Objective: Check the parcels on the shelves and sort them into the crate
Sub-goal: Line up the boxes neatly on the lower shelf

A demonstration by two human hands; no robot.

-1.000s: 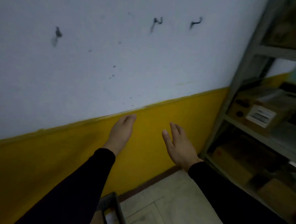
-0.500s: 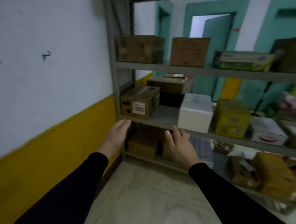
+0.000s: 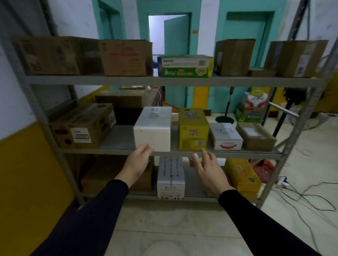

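A grey metal shelf rack (image 3: 115, 138) stands in front of me with parcels on three levels. On the middle level are a brown carton with a label (image 3: 83, 127), a white box (image 3: 153, 128), a yellow box (image 3: 193, 128), a small white box (image 3: 226, 136) and a small brown box (image 3: 255, 136). My left hand (image 3: 137, 160) is stretched out, fingers straight, its tips just below the white box's front bottom edge. My right hand (image 3: 209, 169) is open at the shelf edge under the yellow box. Both hold nothing. No crate is in view.
The top level carries brown cartons (image 3: 125, 57) and a green box (image 3: 187, 67). The bottom level has a white box (image 3: 171, 177) and a yellow box (image 3: 242, 176). Cables (image 3: 304, 196) trail over the floor at right. A yellow-and-white wall (image 3: 22, 171) lies at left.
My view has swung right from the bare wall to face the shelf rack. Both hands stay stretched out and empty, and are now close to the middle level's front edge.
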